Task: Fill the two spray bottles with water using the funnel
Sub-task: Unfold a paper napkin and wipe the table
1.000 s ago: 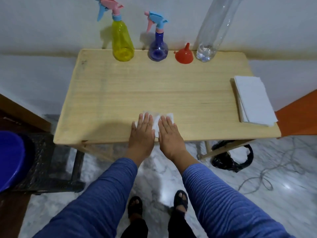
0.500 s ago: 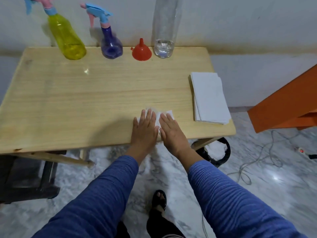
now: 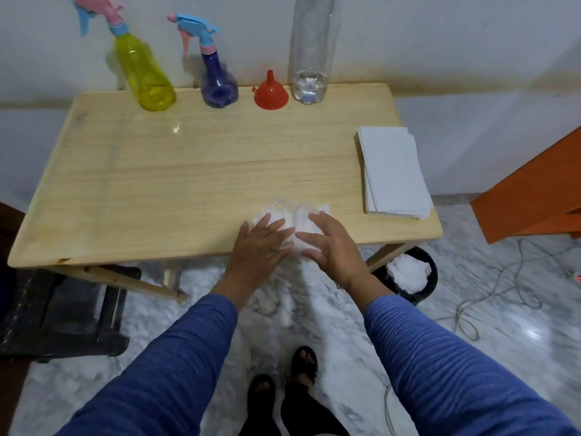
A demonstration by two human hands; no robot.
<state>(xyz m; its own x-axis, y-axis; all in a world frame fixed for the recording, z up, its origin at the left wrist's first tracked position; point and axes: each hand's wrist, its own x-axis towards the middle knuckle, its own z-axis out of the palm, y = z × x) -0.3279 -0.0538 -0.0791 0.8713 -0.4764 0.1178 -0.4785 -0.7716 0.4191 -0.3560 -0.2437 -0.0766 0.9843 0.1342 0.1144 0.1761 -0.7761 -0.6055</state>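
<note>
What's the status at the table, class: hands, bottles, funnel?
Both hands, left hand and right hand, gathering crumpled tissue. Yellow spray bottle, purple spray bottle, funnel untouched, capped. Nothing blocking.

Wooden table (image 3: 132,184), spray bottles (image 3: 143,70), funnel (image 3: 271,94), napkin stack (image 3: 393,174)

The table (image 3: 188,171) is pale wood with a faint sheen. The spray bottles, yellow (image 3: 144,73) and purple (image 3: 219,84), are translucent plastic; the red funnel (image 3: 271,95) glossy plastic. The crumpled tissue (image 3: 298,221) looks like soft matt paper.
</note>
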